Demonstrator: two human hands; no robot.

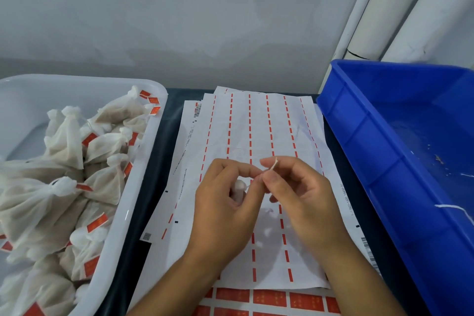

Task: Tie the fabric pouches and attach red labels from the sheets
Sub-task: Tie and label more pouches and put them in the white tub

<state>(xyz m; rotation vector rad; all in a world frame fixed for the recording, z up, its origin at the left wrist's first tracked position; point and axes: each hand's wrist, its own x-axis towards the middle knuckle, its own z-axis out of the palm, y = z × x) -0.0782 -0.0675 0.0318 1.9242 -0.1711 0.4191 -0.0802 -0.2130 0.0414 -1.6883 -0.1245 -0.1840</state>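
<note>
Blue bin [400, 141] on the right, near empty, only a stray bit of string inside. White tub [143, 161] on the left, heaped with tied pouches [64, 187] already wearing red labels [97, 223]. Between them, peeled sheets [259, 131] spread flat, just red slivers left in rows; a fresh sheet of labels [272, 299] peeking out at the bottom edge.

Over the sheets, both hands close together. Left hand [223, 208] curled round a small pouch [238, 191], mostly buried in the palm. Right hand [300, 192] pinching a short end of string [274, 164] between thumb and forefinger, tip poking up.

Looks like the tying step, knot being drawn at the pouch neck. Next likely calls for a firm pull to cinch, then a reach down for a fresh label.

Knot itself hidden behind the fingers; pouch contents not visible. Label print too small to read. Tub and bin both cut off at the edges.
</note>
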